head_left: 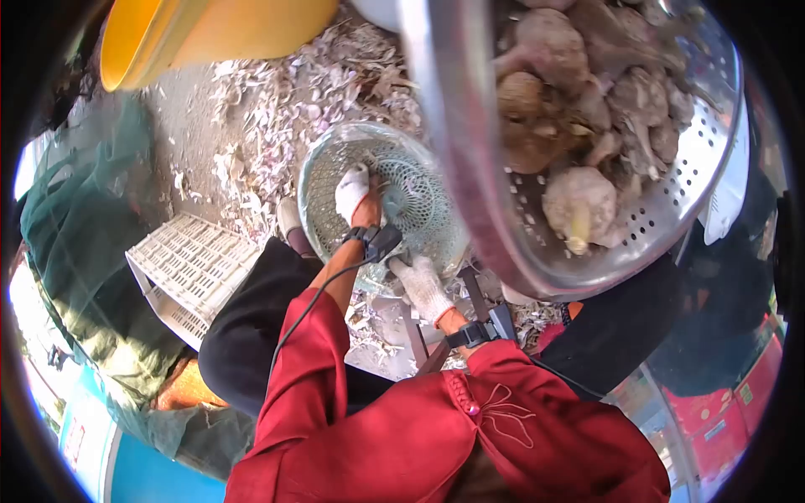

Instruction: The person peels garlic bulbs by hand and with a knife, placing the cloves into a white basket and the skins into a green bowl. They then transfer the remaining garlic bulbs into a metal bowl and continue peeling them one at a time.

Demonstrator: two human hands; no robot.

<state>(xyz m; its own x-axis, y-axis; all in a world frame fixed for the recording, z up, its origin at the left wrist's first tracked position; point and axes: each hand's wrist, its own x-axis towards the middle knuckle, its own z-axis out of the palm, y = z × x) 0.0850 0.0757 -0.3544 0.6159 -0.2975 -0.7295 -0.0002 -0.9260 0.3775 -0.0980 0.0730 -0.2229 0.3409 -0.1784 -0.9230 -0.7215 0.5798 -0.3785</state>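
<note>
A pale green mesh plastic basket [317,180] stands between my knees, with its inside facing up at me. My left hand [353,194], in a white work glove, reaches down inside the basket near its left wall. Its fingers are turned away, so I cannot see what they hold, if anything. My right hand [424,289], in a matching glove, is at the near rim of the basket with the fingers bent over the edge. A perforated metal basin [524,251] with several garlic bulbs [579,205] fills the upper right, very close to the camera.
Dry garlic skins [293,113] litter the ground beyond the basket. A white slotted plastic crate [194,264] lies on its side at the left, beside dark green netting [84,210]. A yellow tub [243,33] stands at the top left. Red boxes [713,427] are at the lower right.
</note>
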